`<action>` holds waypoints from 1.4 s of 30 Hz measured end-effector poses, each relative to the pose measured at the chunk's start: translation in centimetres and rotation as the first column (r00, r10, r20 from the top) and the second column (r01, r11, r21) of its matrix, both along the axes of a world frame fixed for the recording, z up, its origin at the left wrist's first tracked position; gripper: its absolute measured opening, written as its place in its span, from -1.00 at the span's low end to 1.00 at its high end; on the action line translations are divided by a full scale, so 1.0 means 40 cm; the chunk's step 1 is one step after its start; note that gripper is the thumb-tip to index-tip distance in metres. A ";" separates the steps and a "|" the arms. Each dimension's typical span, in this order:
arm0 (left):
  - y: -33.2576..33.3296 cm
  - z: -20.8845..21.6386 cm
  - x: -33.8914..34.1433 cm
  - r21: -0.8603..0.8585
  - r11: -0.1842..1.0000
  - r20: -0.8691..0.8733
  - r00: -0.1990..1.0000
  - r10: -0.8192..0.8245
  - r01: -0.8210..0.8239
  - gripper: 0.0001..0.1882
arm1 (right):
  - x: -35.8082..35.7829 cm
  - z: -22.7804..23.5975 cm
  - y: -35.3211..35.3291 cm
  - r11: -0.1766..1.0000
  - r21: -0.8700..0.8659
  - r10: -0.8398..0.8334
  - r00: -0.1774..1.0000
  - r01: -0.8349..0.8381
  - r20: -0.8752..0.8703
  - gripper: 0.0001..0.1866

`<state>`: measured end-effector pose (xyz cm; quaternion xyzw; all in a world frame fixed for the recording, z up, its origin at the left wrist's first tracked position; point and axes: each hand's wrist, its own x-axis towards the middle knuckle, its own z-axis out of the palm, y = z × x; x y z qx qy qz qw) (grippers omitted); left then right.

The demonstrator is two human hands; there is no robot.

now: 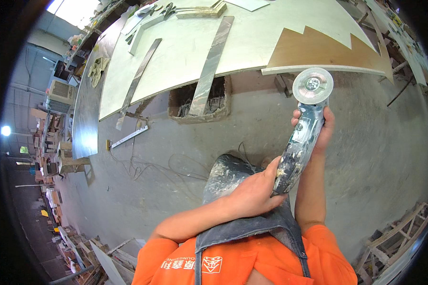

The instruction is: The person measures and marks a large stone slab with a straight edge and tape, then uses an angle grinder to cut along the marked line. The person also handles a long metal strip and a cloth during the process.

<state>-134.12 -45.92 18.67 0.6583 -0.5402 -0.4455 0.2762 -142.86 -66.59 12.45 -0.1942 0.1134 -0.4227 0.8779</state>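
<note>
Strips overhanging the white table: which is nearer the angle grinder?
The right-hand strip: wider, its near end seen over the open box. The left-hand strip is narrower and farther from the angle grinder.

Daylight from a window (76, 12) at the upper left, overexposed to white, and a small glowing lamp (5, 130) at the far left. Exposure is bright at centre: the bench (176, 66) is pale and evenly lit, the floor (366, 156) a flat mid-grey. A strong bluish glare lies on the metal sheet (84, 142) at left; the disc (313, 98) at right of centre catches a softer sheen. Shadow deepens inside the box (227, 99) under the bench edge and along the dim left margin, where the shelves (43, 156) lose fine detail. The grinder (299, 142) is fairly clear. Fisheye distortion bows straight edges; a black vignette closes the corners and sides.
</note>
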 end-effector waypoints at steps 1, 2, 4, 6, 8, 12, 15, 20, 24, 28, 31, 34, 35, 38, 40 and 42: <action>-0.009 -0.003 0.009 -0.019 1.000 0.038 0.999 0.006 -0.005 -0.01 | 0.014 0.008 -0.007 1.000 -0.020 -0.003 1.000 0.003 -0.014 -0.43; -0.022 -0.009 0.023 -0.019 1.000 0.037 0.999 0.018 -0.017 0.00 | 0.031 0.013 -0.019 0.999 -0.038 -0.009 1.000 0.008 -0.024 -0.43; -0.046 -0.023 0.067 0.065 0.998 0.062 0.998 0.007 -0.011 0.02 | 0.068 0.017 -0.040 0.998 -0.065 -0.026 0.999 0.023 -0.047 -0.42; -0.060 -0.035 0.112 0.086 0.995 0.025 0.999 -0.041 0.039 0.02 | 0.098 0.018 -0.051 0.994 -0.090 -0.065 0.995 0.058 -0.072 -0.42; -0.072 -0.043 0.169 0.088 0.991 0.025 0.994 -0.107 0.105 0.03 | 0.126 0.022 -0.050 0.992 -0.084 -0.102 0.987 0.091 -0.128 -0.41; -0.070 -0.031 0.253 -0.031 0.977 0.057 0.976 -0.211 0.212 0.07 | 0.149 0.061 0.001 0.969 -0.114 -0.242 0.943 0.221 -0.227 -0.44; -0.057 -0.007 0.366 -0.208 0.917 0.206 0.931 -0.300 0.341 0.05 | 0.200 0.099 0.051 0.898 -0.128 -0.440 0.843 0.422 -0.309 -0.47; -0.041 0.016 0.501 -0.508 0.650 0.614 0.767 -0.187 0.565 -0.14 | 0.264 0.133 0.109 0.775 -0.135 -0.614 0.685 0.617 -0.392 -0.54; -0.043 0.046 0.544 -0.526 0.552 0.634 0.731 -0.252 0.647 -0.22 | 0.261 0.141 0.145 0.759 -0.103 -0.633 0.689 0.643 -0.353 -0.57; -0.020 0.037 0.535 -0.600 0.510 0.586 0.773 -0.244 0.616 -0.24 | 0.226 0.131 0.178 0.797 -0.092 -0.590 0.738 0.596 -0.329 -0.51; 0.007 -0.007 0.491 -0.519 0.671 0.455 0.836 -0.307 0.529 -0.12 | 0.208 0.109 0.158 0.821 -0.131 -0.563 0.751 0.556 -0.344 -0.52; 0.043 -0.043 0.423 -0.460 0.819 0.171 0.939 -0.298 0.344 0.07 | 0.200 0.105 0.137 0.900 -0.200 -0.434 0.842 0.387 -0.321 -0.47; 0.058 -0.047 0.389 -0.444 0.866 0.060 0.972 -0.227 0.229 0.09 | 0.203 0.110 0.127 0.925 -0.219 -0.366 0.879 0.309 -0.304 -0.45; 0.088 -0.019 0.271 -0.454 0.876 -0.217 0.974 0.070 -0.164 0.10 | 0.220 0.153 0.107 0.964 -0.262 -0.115 0.953 0.039 -0.281 -0.41; 0.074 0.002 0.215 -0.401 0.848 -0.329 0.918 0.221 -0.348 0.08 | 0.244 0.173 0.091 0.952 -0.289 0.024 0.967 -0.099 -0.252 -0.40; 0.051 0.017 0.175 -0.371 0.786 -0.454 0.835 0.311 -0.495 0.03 | 0.261 0.196 0.074 0.913 -0.333 0.165 0.960 -0.236 -0.228 -0.37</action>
